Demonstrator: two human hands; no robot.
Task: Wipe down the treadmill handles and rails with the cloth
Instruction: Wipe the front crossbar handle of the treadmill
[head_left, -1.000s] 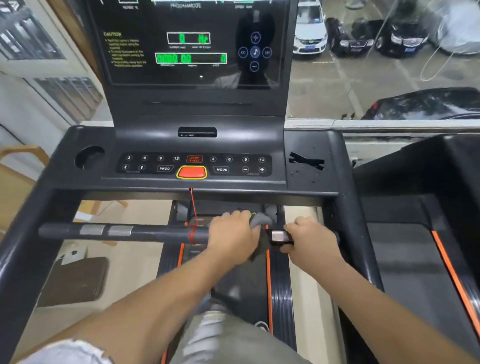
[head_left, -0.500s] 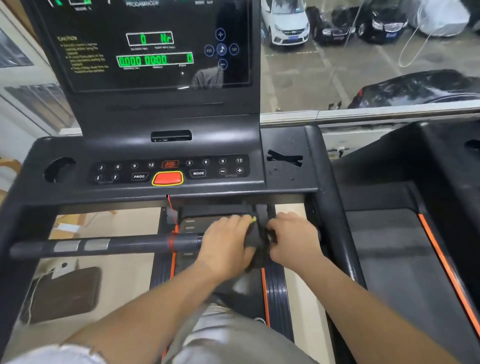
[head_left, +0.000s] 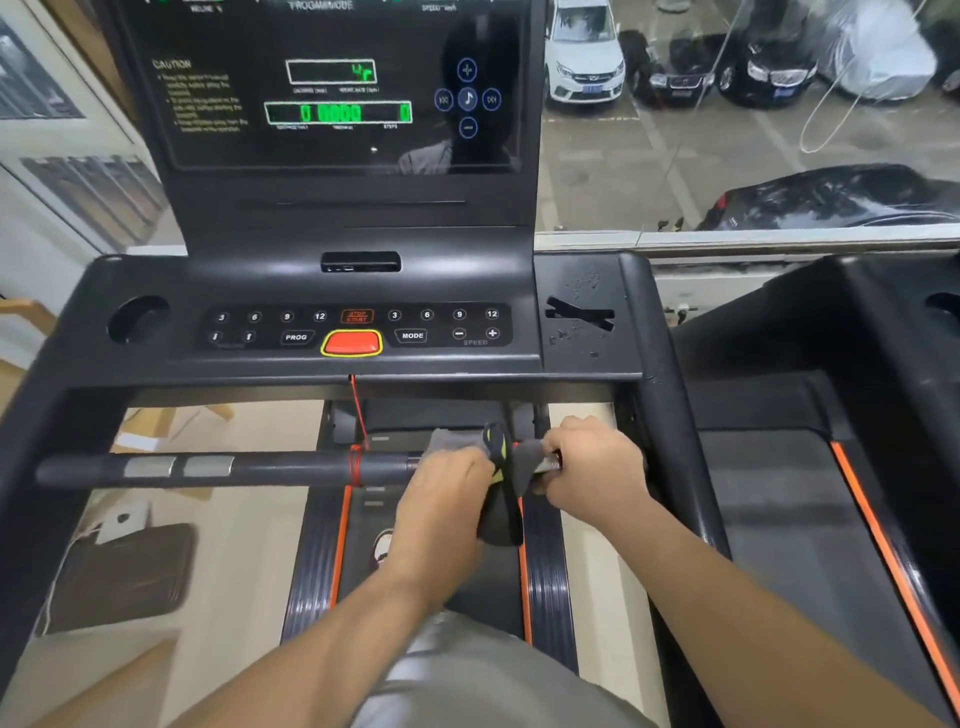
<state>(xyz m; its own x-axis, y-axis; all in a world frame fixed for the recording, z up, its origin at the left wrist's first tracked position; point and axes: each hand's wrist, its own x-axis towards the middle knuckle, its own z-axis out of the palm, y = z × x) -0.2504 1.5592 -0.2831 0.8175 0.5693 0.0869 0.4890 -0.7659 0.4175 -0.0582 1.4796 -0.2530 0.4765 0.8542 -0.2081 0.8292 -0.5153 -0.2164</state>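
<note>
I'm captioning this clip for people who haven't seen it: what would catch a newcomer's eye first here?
Probably the two hands at centre: the left hand and right hand gripping a dark cloth wrapped over the treadmill's crossbar. Next, the red stop button on the console just above, and the green readouts on the screen at the top.

Two hands show, the left hand and the right hand, with one cloth between them on one handlebar. The bar carries two silver pads. One screen stands above one red button and one round cup hole. Outside, five cars are parked.
</note>
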